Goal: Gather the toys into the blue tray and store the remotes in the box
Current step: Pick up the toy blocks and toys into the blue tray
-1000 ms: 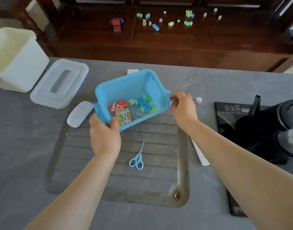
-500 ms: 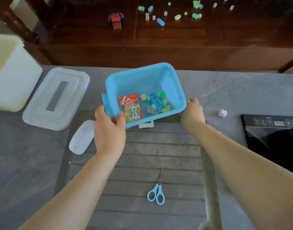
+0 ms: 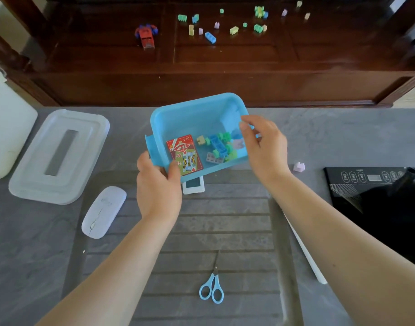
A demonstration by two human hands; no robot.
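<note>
I hold the blue tray (image 3: 194, 102) tilted above the grey table. My left hand (image 3: 158, 191) grips its near left corner. My right hand (image 3: 264, 147) pinches its right wall. Inside lie a red card pack (image 3: 184, 154) and several coloured bricks (image 3: 219, 144). A pink brick (image 3: 299, 166) sits on the table to the right of the tray. More bricks (image 3: 210, 37) and a red toy car (image 3: 146, 36) are scattered on the dark wooden bench beyond. A small white remote (image 3: 193, 185) shows under the tray's near edge. A long white remote (image 3: 305, 252) lies partly under my right arm.
The white box (image 3: 6, 128) stands at far left with its lid (image 3: 58, 156) beside it. A white mouse (image 3: 104, 211) lies left of my left wrist. Blue scissors (image 3: 212, 290) rest on the slatted mat. A black induction cooker (image 3: 366, 184) is at the right.
The tray has risen off the table and moved toward the bench. My right hand slid from the near right corner up onto the right wall. The small white remote came into view.
</note>
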